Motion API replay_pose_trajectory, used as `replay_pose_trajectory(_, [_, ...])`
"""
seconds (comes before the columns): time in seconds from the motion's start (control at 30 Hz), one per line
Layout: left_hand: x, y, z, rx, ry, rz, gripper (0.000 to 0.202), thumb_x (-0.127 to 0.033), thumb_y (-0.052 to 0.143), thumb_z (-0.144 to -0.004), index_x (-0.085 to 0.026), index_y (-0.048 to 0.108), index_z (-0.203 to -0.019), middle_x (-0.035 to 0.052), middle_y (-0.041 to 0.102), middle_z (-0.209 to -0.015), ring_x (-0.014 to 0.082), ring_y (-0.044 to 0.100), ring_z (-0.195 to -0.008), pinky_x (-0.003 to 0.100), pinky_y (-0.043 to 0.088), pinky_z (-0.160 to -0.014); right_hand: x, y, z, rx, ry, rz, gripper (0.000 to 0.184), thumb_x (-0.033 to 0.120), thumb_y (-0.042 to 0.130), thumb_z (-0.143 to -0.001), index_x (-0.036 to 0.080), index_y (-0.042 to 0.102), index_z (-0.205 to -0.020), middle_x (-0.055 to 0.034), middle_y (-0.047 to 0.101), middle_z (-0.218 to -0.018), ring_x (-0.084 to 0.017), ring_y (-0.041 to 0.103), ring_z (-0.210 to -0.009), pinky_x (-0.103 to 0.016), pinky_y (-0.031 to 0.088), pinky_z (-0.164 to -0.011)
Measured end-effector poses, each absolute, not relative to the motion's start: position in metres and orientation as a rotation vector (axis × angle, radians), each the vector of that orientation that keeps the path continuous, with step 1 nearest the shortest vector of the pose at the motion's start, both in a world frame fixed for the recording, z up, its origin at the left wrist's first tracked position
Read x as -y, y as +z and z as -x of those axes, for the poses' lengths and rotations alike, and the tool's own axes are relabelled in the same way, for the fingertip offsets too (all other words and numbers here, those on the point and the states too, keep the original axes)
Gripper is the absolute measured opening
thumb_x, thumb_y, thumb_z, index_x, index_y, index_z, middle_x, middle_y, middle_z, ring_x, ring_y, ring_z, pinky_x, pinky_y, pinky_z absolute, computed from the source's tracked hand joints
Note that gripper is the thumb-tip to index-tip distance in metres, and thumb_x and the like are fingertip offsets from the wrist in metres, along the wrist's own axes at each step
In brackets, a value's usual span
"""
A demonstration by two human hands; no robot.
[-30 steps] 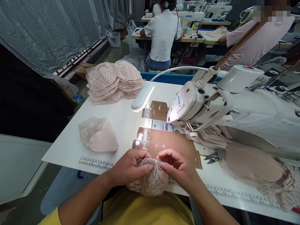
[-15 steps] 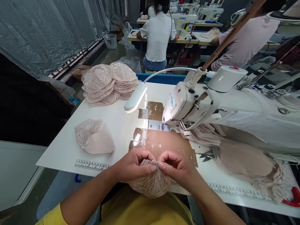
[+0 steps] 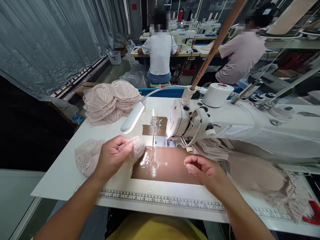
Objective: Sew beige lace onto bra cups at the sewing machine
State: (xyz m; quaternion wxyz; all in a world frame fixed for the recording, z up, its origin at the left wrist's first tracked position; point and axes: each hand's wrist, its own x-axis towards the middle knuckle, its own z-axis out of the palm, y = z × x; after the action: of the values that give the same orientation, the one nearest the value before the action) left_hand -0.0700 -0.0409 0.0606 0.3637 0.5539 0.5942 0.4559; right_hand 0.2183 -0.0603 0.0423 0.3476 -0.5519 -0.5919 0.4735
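Pinching a gathered lace piece [image 3: 137,148], the left grip [image 3: 113,156] is clamping it between thumb and fingers, above the left part of the worktop [image 3: 58,178]. The piece is bulging out from the fingertips to the right, and its far end is reaching over the left side of a glossy brown patch [image 3: 172,163]. Its long axis is seeming to run roughly left to right, though the folds are making this hard to judge; whether its underside is touching the worktop, I cannot tell.

The right grip [image 3: 200,166] is hovering over the right part of that patch, fingers curling and thumb lying close to them. Nothing is showing in it; whether the tips are meeting, I cannot tell. The held piece is lying to its left, well apart, so the left hand is the nearer one.

A second lace piece [image 3: 85,155] is lying just left of the left hand, partly hidden by it. The widest room is lying between the hands, over the brown patch. The sewing machine [image 3: 195,116] is bounding that room beyond and to the right, the lamp [image 3: 133,116] is hanging beyond the held piece, and the ruler markings [image 3: 162,200] are running along the near edge.
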Motion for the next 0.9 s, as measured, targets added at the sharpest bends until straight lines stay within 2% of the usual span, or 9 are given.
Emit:
replay_pose_trajectory(0.1, [0.023, 0.044, 0.033, -1.457, 1.000, -1.890, 0.029, -0.032, 0.062, -0.076, -0.020, 0.047, -0.055, 0.0000, 0.044, -0.057, 0.0156, 0.041, -0.061, 0.027, 0.037, -0.063, 0.051, 0.047, -0.217, 1.831, 1.125, 1.454, 0.018, 0.036, 0.055, -0.085, 0.024, 0.067, -0.088, -0.0020, 0.067, -0.082, -0.017, 0.058, -0.068, -0.027, 0.044, -0.059])
replay_pose_trajectory(0.2, [0.017, 0.013, -0.015, -1.308, 0.944, -1.958, 0.032, -0.025, 0.060, -0.075, -0.023, 0.038, -0.051, 0.0005, 0.036, -0.052, 0.0200, 0.042, -0.061, 0.034, 0.040, -0.067, 0.039, 0.045, -0.206, 2.086, 0.993, 1.459, 0.021, 0.028, 0.046, -0.089, 0.025, 0.065, -0.097, -0.0008, 0.067, -0.077, -0.017, 0.058, -0.064, -0.028, 0.042, -0.058])
replay_pose_trajectory(0.27, [0.022, -0.001, -0.036, -1.282, 0.931, -1.961, 0.031, -0.022, 0.056, -0.078, -0.024, 0.039, -0.052, 0.0011, 0.035, -0.052, 0.0220, 0.043, -0.061, 0.037, 0.040, -0.069, 0.033, 0.037, -0.199, 2.186, 0.861, 1.461, 0.025, 0.020, 0.043, -0.088, 0.024, 0.064, -0.102, -0.0017, 0.067, -0.078, -0.018, 0.059, -0.070, -0.028, 0.042, -0.062])
replay_pose_trajectory(0.33, [0.032, -0.003, -0.041, -1.290, 0.894, -1.997, 0.026, -0.021, 0.055, -0.079, -0.023, 0.045, -0.055, 0.0028, 0.040, -0.055, 0.0238, 0.045, -0.065, 0.038, 0.039, -0.071, 0.031, 0.026, -0.195, 2.278, 0.736, 1.453, 0.027, 0.012, 0.042, -0.087, 0.022, 0.064, -0.099, -0.0032, 0.066, -0.083, -0.018, 0.059, -0.076, -0.027, 0.041, -0.065])
replay_pose_trajectory(0.5, [0.039, 0.024, -0.015, -1.198, 0.454, -2.195, 0.021, -0.023, 0.049, -0.086, -0.017, 0.059, -0.068, 0.0075, 0.054, -0.070, 0.0214, 0.049, -0.070, 0.033, 0.039, -0.064, 0.038, 0.003, -0.188, 2.516, 0.402, 1.502, 0.023, 0.004, 0.047, -0.083, 0.019, 0.063, -0.078, -0.0032, 0.061, -0.083, -0.015, 0.055, -0.071, -0.026, 0.038, -0.061])
replay_pose_trajectory(0.57, [0.032, 0.029, -0.005, -1.119, 0.387, -2.215, 0.024, -0.023, 0.044, -0.090, -0.016, 0.064, -0.078, 0.0092, 0.060, -0.080, 0.0202, 0.053, -0.072, 0.032, 0.041, -0.065, 0.040, -0.001, -0.186, 2.565, 0.225, 1.529, 0.022, 0.003, 0.049, -0.083, 0.019, 0.064, -0.082, -0.0038, 0.062, -0.083, -0.016, 0.056, -0.072, -0.027, 0.038, -0.062])
replay_pose_trajectory(0.63, [0.025, 0.025, -0.001, -1.095, 0.443, -2.273, 0.026, -0.022, 0.042, -0.093, -0.015, 0.067, -0.095, 0.0123, 0.065, -0.096, 0.0225, 0.057, -0.084, 0.034, 0.044, -0.073, 0.038, -0.002, -0.184, 2.597, 0.094, 1.551, 0.025, 0.002, 0.049, -0.083, 0.019, 0.066, -0.091, -0.0051, 0.064, -0.086, -0.017, 0.056, -0.073, -0.028, 0.040, -0.062])
replay_pose_trajectory(0.73, [0.014, 0.010, -0.001, -1.079, 0.502, -2.405, 0.033, -0.022, 0.039, -0.095, -0.014, 0.064, -0.116, 0.0156, 0.063, -0.119, 0.0266, 0.057, -0.099, 0.040, 0.044, -0.084, 0.034, -0.001, -0.182, 2.641, 0.007, 1.586, 0.035, -0.001, 0.045, -0.083, 0.019, 0.066, -0.103, -0.0077, 0.066, -0.094, -0.018, 0.057, -0.069, -0.030, 0.041, -0.060])
replay_pose_trajectory(0.9, [-0.004, -0.005, 0.002, -1.000, 0.535, -2.549, 0.035, -0.019, 0.041, -0.094, -0.012, 0.063, -0.120, 0.0174, 0.063, -0.122, 0.0272, 0.059, -0.099, 0.043, 0.046, -0.084, 0.027, 0.001, -0.178, 2.581, -0.005, 1.652, 0.039, 0.001, 0.044, -0.084, 0.019, 0.066, -0.111, -0.0108, 0.065, -0.099, -0.018, 0.059, -0.070, -0.029, 0.042, -0.059])
